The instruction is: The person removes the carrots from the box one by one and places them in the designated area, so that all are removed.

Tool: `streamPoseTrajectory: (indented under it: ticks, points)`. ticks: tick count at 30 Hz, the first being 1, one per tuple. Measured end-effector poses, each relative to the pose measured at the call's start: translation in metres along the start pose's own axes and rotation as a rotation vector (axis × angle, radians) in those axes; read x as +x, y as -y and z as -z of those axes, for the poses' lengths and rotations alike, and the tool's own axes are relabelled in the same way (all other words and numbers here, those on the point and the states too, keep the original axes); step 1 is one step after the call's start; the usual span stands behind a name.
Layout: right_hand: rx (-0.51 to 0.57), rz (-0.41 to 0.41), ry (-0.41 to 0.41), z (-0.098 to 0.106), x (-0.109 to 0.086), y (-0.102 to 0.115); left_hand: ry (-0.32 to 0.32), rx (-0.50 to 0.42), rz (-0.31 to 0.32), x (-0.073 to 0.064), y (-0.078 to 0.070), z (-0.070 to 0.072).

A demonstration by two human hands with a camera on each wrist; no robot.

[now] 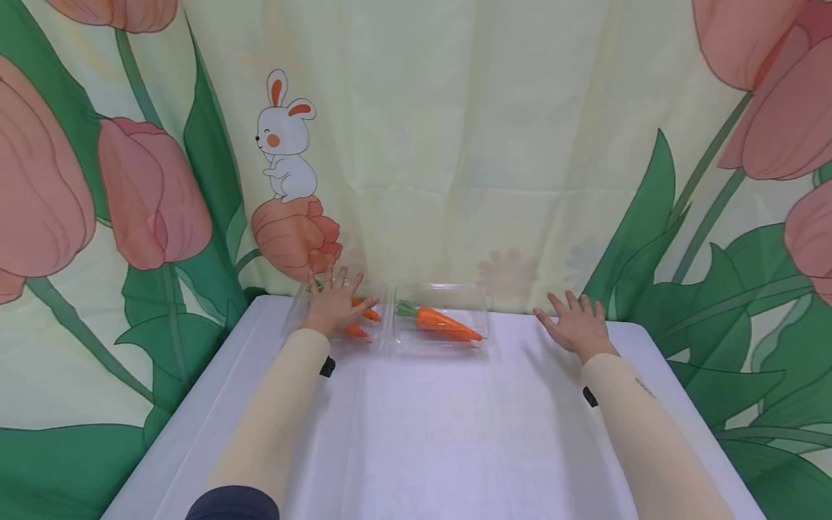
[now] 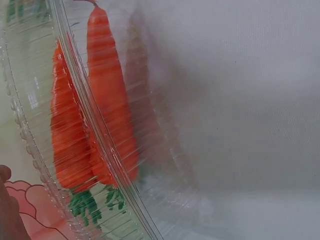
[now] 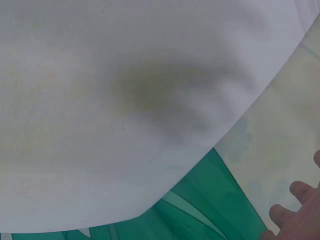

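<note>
My left hand (image 1: 331, 303) is over a clear plastic container (image 1: 295, 309), its fingers spread and straight. Whether it touches the plastic I cannot tell. Two orange carrots (image 2: 110, 90) with green tops show through this container's ribbed wall in the left wrist view. To its right stands a second clear container (image 1: 448, 291) with an orange carrot (image 1: 445, 321) lying slantwise inside. Under that carrot is another orange shape, either a second carrot or a reflection. Off to the right, my right hand (image 1: 577, 325) hovers above the table with fingers spread, holding nothing.
Both containers stand at the far edge of a white-covered table (image 1: 455, 433). Right behind them hangs a curtain (image 1: 416, 144) printed with tulips and a rabbit. The table's far right corner shows in the right wrist view.
</note>
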State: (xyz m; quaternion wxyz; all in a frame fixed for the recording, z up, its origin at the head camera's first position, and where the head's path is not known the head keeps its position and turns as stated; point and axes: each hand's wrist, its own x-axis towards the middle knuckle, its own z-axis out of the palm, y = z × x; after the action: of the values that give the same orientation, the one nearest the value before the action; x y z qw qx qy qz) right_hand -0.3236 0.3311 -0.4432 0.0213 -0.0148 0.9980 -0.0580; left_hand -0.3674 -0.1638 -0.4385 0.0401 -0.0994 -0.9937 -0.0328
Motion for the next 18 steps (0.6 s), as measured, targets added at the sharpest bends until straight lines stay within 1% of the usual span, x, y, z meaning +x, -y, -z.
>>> streamPoseTrajectory:
  ticks: [6, 9, 13, 15, 18]
  points:
    - [0.034, 0.014, -0.020, 0.002, 0.001, 0.009, -0.010, 0.015, -0.003, 0.000, 0.000, 0.004]
    - [0.047, 0.019, -0.027, 0.000, 0.002, 0.018, -0.013, 0.023, -0.005, 0.000, 0.001, 0.005]
    - [0.071, 0.022, -0.009, -0.004, 0.003, 0.033, 0.000, 0.023, -0.006, -0.001, 0.001, 0.007]
    - [0.124, 0.024, 0.013, -0.006, 0.004, 0.040, 0.004, 0.020, -0.007, -0.001, 0.001, 0.006]
    - [0.260, 0.026, 0.049, -0.013, 0.005, 0.049, 0.007, 0.007, -0.010, -0.003, -0.001, 0.005]
